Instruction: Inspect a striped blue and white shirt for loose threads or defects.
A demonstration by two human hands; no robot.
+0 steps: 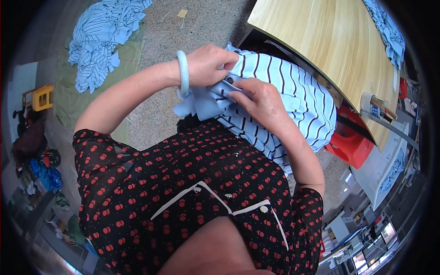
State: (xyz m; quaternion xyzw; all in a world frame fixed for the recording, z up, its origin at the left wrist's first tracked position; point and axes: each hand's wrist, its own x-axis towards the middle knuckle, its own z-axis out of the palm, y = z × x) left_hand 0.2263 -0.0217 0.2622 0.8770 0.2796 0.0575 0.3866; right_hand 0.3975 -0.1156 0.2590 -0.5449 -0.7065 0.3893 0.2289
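Note:
A light blue shirt (270, 68) with dark stripes lies bunched across my lap, beside the wooden table. My left hand (208, 65), with a pale bangle (183, 72) on its wrist, pinches the shirt's edge near its far left end. Close to it, my right hand (262, 100) grips the folded plain blue band of the same shirt between thumb and fingers. A dark round button (230, 80) shows on the cloth between my two hands. The fingertips of both hands are partly hidden by the fabric.
The wooden table (321, 32) stands at the far right, bearing more striped cloth (385, 27) and a cup of tools (373, 104). Beneath it is a red plastic stool (350, 146). A heap of striped shirts (103, 36) lies on a green sheet (68, 101) at left, near a yellow stool (42, 97).

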